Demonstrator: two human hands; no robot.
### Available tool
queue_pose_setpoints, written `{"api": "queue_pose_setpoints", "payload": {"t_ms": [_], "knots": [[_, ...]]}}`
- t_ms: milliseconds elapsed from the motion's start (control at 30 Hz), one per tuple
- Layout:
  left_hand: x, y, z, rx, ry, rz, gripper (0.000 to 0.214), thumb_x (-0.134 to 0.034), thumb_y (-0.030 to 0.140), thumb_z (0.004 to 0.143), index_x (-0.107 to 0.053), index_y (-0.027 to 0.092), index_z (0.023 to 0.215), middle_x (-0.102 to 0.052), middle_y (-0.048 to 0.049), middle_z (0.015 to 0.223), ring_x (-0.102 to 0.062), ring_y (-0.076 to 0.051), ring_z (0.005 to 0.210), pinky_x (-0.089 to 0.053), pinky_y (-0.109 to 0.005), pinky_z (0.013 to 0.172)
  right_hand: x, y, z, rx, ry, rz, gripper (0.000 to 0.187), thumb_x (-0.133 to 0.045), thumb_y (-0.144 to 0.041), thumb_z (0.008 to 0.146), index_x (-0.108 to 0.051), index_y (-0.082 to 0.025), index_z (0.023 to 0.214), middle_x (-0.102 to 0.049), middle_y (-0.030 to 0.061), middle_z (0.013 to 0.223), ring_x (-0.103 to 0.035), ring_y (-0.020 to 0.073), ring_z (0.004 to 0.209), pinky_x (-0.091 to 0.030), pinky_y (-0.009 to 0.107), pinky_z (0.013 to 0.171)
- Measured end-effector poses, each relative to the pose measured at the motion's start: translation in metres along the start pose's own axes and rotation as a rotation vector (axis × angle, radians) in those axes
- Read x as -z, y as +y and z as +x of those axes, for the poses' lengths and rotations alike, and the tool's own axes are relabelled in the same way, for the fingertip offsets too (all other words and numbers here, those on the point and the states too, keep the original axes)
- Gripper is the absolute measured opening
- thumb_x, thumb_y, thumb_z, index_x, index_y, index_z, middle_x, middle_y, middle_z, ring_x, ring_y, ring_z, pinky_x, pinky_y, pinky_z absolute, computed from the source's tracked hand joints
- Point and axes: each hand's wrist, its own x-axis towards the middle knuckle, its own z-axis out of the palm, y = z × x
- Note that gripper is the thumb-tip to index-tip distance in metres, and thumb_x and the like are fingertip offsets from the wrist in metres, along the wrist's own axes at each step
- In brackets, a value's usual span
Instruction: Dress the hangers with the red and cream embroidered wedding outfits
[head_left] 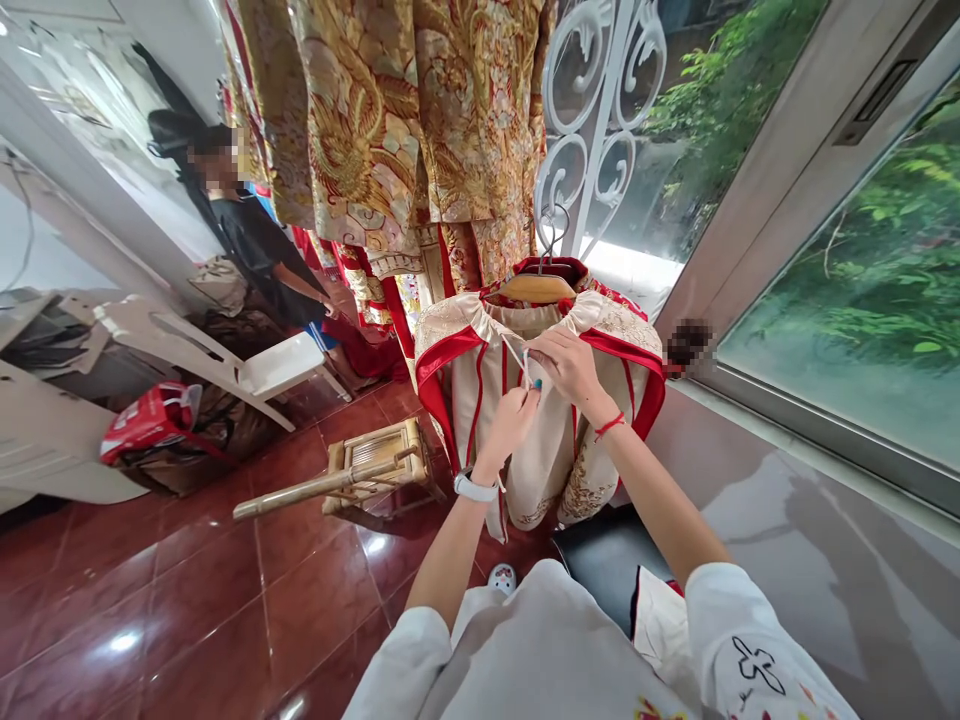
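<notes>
A cream garment (480,400) with red trim and gold embroidery hangs in front of me on a wooden hanger (536,290). White tie strings (512,345) run from its gathered neckline. My left hand (511,425) is closed in a pinch on the strings, below the neckline. Just above and to the right, my right hand (564,362) also pinches the strings, its fingers bent over them. The two hands are close together, and the strings cross between them. Part of the strings is hidden behind my fingers.
Gold embroidered robes (367,120) hang above and behind. A bamboo chair (375,465) stands at left on the red tile floor (210,580), with a white chair (285,365) beyond it. Another person (255,240) is at far left. A window (862,250) lies right; a black seat (600,560) is below.
</notes>
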Motion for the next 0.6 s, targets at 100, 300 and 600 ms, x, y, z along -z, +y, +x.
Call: {"api": "queue_pose_setpoints", "payload": {"t_ms": [100, 300, 600], "knots": [[0.005, 0.005, 0.004, -0.008, -0.133, -0.027, 0.052, -0.056, 0.055, 0.093, -0.030, 0.022, 0.062, -0.026, 0.0074, 0.056, -0.024, -0.007, 0.051, -0.017, -0.025, 0.049, -0.006, -0.003, 0.007, 0.040, -0.133, -0.120, 0.033, -0.044, -0.016, 0.102, -0.072, -0.022, 0.120, -0.065, 0.0093, 0.091, -0.052, 0.0242, 0.089, -0.042, 0.034, 0.073], [0.026, 0.018, 0.005, 0.004, -0.392, -0.103, 0.056, -0.050, 0.069, 0.089, -0.031, 0.023, 0.065, -0.022, 0.0100, 0.051, -0.015, -0.006, 0.044, -0.014, -0.021, 0.044, -0.020, -0.013, 0.006, 0.058, -0.213, -0.216, 0.038, -0.047, -0.016, 0.101, -0.066, -0.022, 0.133, -0.064, 0.0124, 0.102, -0.051, 0.0276, 0.099, -0.044, 0.038, 0.083], [0.062, -0.007, 0.021, -0.241, 0.007, 0.166, 0.050, -0.041, 0.056, 0.099, -0.069, 0.015, 0.088, -0.072, -0.0116, 0.088, -0.066, -0.023, 0.085, -0.054, -0.035, 0.074, -0.012, 0.002, 0.000, 0.023, -0.132, 0.157, 0.044, -0.040, -0.007, 0.097, -0.071, -0.023, 0.124, -0.067, 0.0095, 0.101, -0.058, 0.0239, 0.098, -0.048, 0.036, 0.086]]}}
